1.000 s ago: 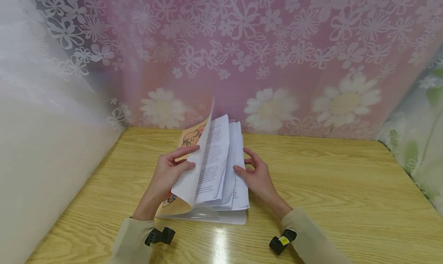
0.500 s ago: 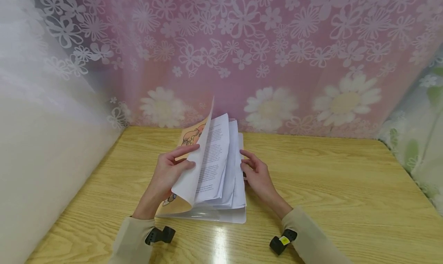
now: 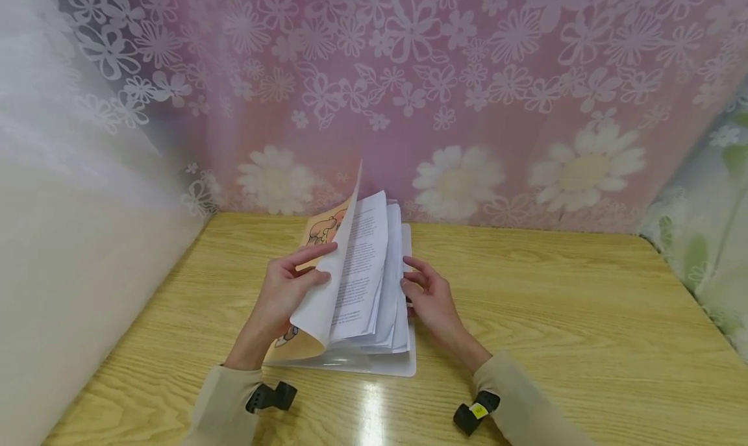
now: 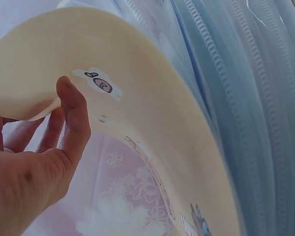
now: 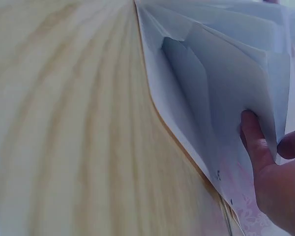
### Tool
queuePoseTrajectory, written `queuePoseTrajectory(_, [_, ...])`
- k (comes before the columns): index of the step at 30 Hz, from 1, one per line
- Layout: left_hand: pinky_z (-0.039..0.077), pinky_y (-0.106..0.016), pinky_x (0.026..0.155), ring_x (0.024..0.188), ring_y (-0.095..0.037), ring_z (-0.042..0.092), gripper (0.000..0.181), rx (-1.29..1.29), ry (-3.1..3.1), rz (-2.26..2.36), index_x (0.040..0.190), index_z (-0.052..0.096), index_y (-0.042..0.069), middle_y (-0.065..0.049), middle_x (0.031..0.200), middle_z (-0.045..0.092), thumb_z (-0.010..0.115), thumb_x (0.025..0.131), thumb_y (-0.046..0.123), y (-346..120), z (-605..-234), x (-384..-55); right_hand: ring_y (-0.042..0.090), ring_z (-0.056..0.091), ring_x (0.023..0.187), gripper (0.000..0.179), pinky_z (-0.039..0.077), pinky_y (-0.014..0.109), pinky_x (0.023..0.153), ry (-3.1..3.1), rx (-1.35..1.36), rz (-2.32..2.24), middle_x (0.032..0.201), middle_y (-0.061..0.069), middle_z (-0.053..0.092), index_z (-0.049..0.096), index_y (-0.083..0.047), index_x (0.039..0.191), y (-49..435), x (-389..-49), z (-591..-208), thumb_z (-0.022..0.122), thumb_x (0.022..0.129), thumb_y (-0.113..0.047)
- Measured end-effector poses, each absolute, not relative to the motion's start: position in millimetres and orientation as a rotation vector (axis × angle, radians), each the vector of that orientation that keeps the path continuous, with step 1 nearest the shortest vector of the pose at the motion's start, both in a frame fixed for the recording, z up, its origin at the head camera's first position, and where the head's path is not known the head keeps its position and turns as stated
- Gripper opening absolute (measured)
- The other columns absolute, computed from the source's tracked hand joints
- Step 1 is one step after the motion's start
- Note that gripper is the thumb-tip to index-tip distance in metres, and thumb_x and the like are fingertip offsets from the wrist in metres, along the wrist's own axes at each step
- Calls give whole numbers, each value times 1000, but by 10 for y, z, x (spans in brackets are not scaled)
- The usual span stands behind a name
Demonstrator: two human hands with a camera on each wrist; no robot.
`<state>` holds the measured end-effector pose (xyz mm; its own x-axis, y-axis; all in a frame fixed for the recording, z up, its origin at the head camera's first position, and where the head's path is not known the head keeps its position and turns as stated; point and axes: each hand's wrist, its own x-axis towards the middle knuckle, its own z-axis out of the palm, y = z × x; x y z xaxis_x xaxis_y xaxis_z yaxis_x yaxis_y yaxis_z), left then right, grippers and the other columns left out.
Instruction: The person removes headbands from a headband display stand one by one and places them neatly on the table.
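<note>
A clear-pocket folder (image 3: 394,366) lies partly open on the table, its orange cartoon-printed front cover (image 3: 306,347) lifted and bent up. My left hand (image 3: 274,297) pinches that cover's edge between thumb and fingers; the left wrist view has the curled cover (image 4: 152,93) beside the ribbed plastic sleeves (image 4: 255,98). Sheets of printed paper (image 3: 359,264) fan upward inside. At their right edge my right hand (image 3: 435,303) holds a bunch of pages (image 5: 231,78) between thumb and fingers, raised off the back cover (image 5: 160,93). How many pages it holds cannot be told.
The wood-grain table (image 3: 555,316) extends to both sides of the folder. A pink flowered curtain (image 3: 374,89) hangs along the back edge, with a pale sheet (image 3: 87,193) at the left and a leafy one (image 3: 713,238) at the right.
My right hand has shifted slightly left, and the rightmost pages have tipped left with it, baring more of the back cover. The left hand and front cover have stayed put.
</note>
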<state>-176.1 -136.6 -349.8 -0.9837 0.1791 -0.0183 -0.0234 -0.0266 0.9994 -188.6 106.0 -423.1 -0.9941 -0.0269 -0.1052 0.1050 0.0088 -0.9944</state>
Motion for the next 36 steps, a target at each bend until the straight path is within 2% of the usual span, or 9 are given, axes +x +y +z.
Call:
queuePoseTrajectory(7, [58, -39, 62, 79, -23, 69, 41, 150, 2091, 2161, 128, 61, 17, -9, 127, 56, 59, 89, 4, -1346, -3489, -1755, 20, 67, 85, 42, 58, 36, 66, 2152, 116, -2205, 122, 13, 58, 47, -22, 135, 978, -1848, -4239, 51, 96, -9])
queuePoseTrajectory(13, [58, -37, 61, 79, -21, 69, 42, 107, 2103, 2167, 127, 62, 19, -1, 132, 53, 59, 88, 4, -1324, -3495, -1749, 19, 64, 90, 42, 57, 33, 69, 2186, 138, -2189, 123, 13, 57, 46, -22, 136, 927, -1829, -4254, 50, 96, -10])
queuePoseTrajectory(18, [58, -38, 60, 75, -21, 68, 41, 87, 2125, 2143, 124, 64, 20, -1, 128, 55, 60, 87, 3, -1285, -3529, -1760, 19, 64, 89, 42, 56, 33, 68, 2199, 147, -2144, 122, 13, 58, 45, -21, 137, 930, -1827, -4256, 50, 96, -11])
queuePoseTrajectory(20, [58, -38, 60, 73, -21, 68, 41, 85, 2132, 2133, 122, 65, 20, -9, 121, 60, 61, 86, 3, -1263, -3549, -1767, 20, 64, 89, 43, 56, 32, 70, 2244, 148, -2083, 122, 13, 58, 45, -21, 137, 947, -1825, -4246, 51, 96, -12])
queuePoseTrajectory(25, [57, -38, 58, 71, -21, 68, 42, 118, 2139, 2096, 122, 66, 22, -15, 118, 64, 61, 85, 1, -1207, -3607, -1779, 20, 64, 93, 42, 55, 31, 73, 2377, 167, -1851, 121, 12, 59, 48, -20, 135, 1012, -1825, -4203, 54, 94, -17])
queuePoseTrajectory(30, [55, -30, 60, 72, -16, 66, 43, 189, 2204, 2040, 122, 66, 19, 2, 136, 52, 61, 84, 0, -1146, -3678, -1794, 19, 64, 87, 44, 56, 33, 66, 2415, 155, -1724, 119, 16, 60, 48, -15, 135, 1080, -1830, -4174, 56, 91, -15])
queuePoseTrajectory(36, [53, -26, 67, 77, -17, 67, 42, 297, 2332, 1939, 121, 66, 17, 3, 133, 53, 61, 84, 0, -1060, -3750, -1805, 18, 66, 83, 43, 57, 31, 65, 2479, 75, -1601, 116, 13, 63, 50, -15, 134, 1182, -1810, -4136, 59, 91, -17])
